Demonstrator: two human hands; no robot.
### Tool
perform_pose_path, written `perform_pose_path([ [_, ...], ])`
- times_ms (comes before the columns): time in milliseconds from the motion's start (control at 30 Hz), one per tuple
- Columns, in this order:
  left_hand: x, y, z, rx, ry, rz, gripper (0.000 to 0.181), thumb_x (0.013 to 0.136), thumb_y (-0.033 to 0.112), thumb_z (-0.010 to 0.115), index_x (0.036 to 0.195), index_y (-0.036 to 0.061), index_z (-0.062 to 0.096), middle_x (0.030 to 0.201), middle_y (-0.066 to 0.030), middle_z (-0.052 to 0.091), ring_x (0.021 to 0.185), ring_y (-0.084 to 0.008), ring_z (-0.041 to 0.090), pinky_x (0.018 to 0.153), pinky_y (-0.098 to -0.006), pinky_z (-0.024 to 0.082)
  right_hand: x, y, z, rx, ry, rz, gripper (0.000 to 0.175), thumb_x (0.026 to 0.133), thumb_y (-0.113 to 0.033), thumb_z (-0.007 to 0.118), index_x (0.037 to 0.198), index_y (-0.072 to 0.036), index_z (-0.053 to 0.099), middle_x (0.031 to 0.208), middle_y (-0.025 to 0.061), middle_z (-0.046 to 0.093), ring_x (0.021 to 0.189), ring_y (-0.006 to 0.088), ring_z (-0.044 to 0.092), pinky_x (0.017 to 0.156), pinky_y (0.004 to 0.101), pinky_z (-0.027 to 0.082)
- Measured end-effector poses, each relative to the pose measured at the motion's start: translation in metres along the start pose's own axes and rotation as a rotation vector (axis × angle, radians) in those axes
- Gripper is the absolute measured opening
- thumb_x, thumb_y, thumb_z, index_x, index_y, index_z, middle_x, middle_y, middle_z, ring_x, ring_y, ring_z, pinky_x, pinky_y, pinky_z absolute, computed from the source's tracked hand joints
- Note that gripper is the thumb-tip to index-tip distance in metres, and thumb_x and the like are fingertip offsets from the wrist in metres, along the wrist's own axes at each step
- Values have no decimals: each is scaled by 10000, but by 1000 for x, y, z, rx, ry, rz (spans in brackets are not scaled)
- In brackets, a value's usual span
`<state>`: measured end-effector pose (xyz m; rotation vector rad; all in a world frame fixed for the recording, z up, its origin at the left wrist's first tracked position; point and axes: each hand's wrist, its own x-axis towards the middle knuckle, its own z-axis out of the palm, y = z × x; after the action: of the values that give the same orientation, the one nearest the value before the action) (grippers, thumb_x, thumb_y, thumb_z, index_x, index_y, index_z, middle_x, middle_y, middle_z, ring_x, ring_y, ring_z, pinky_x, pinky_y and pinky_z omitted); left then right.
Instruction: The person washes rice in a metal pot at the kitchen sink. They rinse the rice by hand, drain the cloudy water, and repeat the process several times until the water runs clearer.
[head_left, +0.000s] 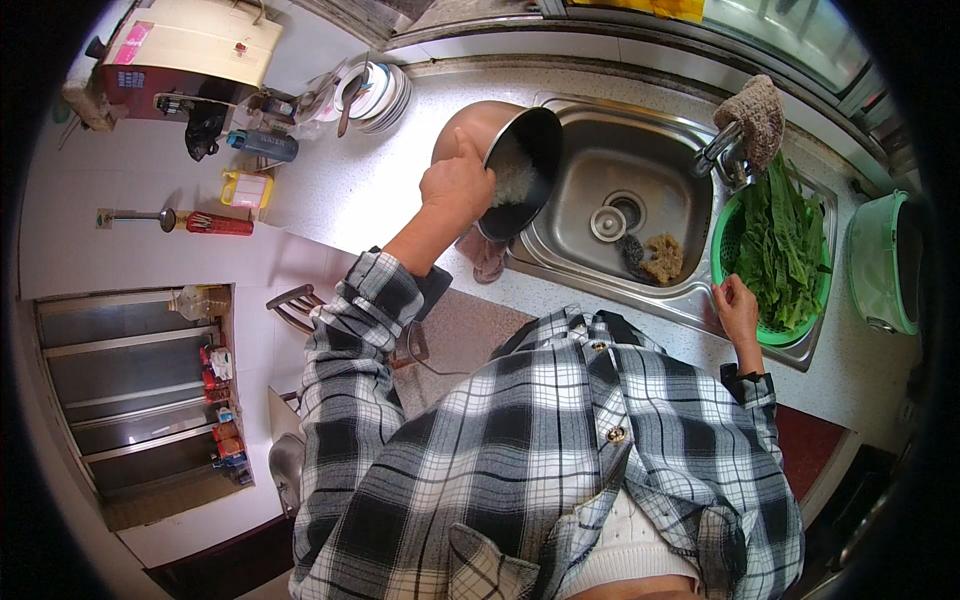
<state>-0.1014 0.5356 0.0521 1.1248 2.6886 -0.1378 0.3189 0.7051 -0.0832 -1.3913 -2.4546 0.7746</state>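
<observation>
My left hand (457, 180) grips the rim of a round pot (525, 172) with a copper-coloured outside and dark inside. The pot is tilted over the left edge of the stainless steel sink (589, 180), with a pale, whitish mass inside it. My right hand (736, 306) rests near the rim of a green plastic colander (724, 232) full of long leafy greens (784, 247); whether it touches the rim I cannot tell. In the sink lie a drain strainer (607, 223), a dark scouring pad (630, 251) and a tan scrubber (664, 257).
A faucet (720, 150) with a brown cloth (751, 120) stands behind the sink. A green bucket (874, 259) is at the right, stacked plates (390, 97) at the back left. A pinkish cloth (482, 255) hangs by the counter's front edge.
</observation>
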Motion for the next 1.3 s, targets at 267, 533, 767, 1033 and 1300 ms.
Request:
perform_pose_path([
  [267, 1, 1, 1, 8, -15, -7, 652, 837, 290, 473, 1303, -57, 177, 868, -255, 635, 795, -400, 630, 714, -476, 493, 0, -1, -1, -15, -6, 14, 247, 801, -248, 643, 743, -48, 510, 578, 97, 511, 510, 240, 506, 489, 364, 389],
  [533, 0, 1, 0, -1, -10, 6, 648, 834, 280, 477, 1294, -63, 176, 844, -250, 638, 782, -402, 631, 708, -476, 492, 1, 0, 0, -19, -9, 8, 251, 803, -254, 645, 750, -51, 506, 584, 98, 512, 516, 245, 507, 492, 368, 391],
  [767, 0, 3, 0, 23, -5, 9, 685, 839, 295, 483, 1320, -70, 162, 825, -244, 640, 768, -395, 634, 697, -470, 494, 0, -1, -1, -22, -12, 10, 255, 804, -256, 645, 750, -51, 504, 582, 99, 509, 516, 248, 507, 493, 369, 391],
  [1033, 1, 2, 2, 31, 4, 22, 693, 839, 307, 479, 1328, -77, 171, 835, -243, 641, 773, -387, 636, 707, -470, 495, 1, 1, 1, -25, -29, 25, 256, 807, -263, 641, 745, -52, 511, 579, 100, 516, 514, 251, 510, 493, 372, 392],
  [1300, 0, 3, 1, 22, 4, 20, 664, 836, 296, 469, 1316, -76, 201, 839, -247, 639, 775, -391, 635, 711, -474, 494, 1, 2, 1, -26, -38, 31, 260, 806, -277, 634, 746, -54, 514, 579, 100, 517, 520, 260, 518, 495, 380, 394],
])
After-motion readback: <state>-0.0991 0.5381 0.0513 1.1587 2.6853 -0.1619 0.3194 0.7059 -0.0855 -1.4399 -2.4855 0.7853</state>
